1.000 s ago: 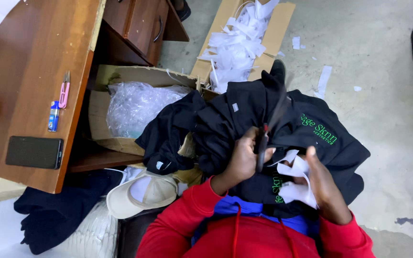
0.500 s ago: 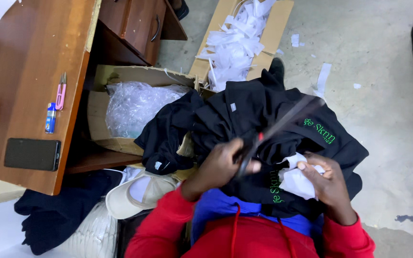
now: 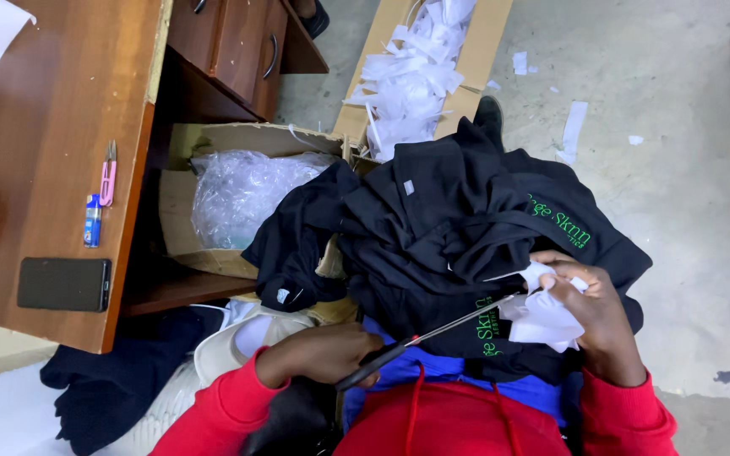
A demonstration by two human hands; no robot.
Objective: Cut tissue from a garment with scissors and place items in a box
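The left hand (image 3: 323,355) is closed around the handles of a pair of scissors (image 3: 433,333), its grip tight, the long blades angled up and to the right across a pile of black garments (image 3: 458,228) lying in the person's lap. The blade tips reach a crumpled white paper piece (image 3: 542,317), which the right hand (image 3: 593,312) holds bunched in its fingers, grip closed, just against the black cloth with green lettering. Both sleeves are red. Beyond the lap sits an open cardboard box (image 3: 487,51) full of white scraps, and beside it another box holding clear plastic wrap (image 3: 242,198). On the wooden counter (image 3: 52,127) to the left lie a dark phone (image 3: 65,285) and a small pink thread snipper (image 3: 108,173).
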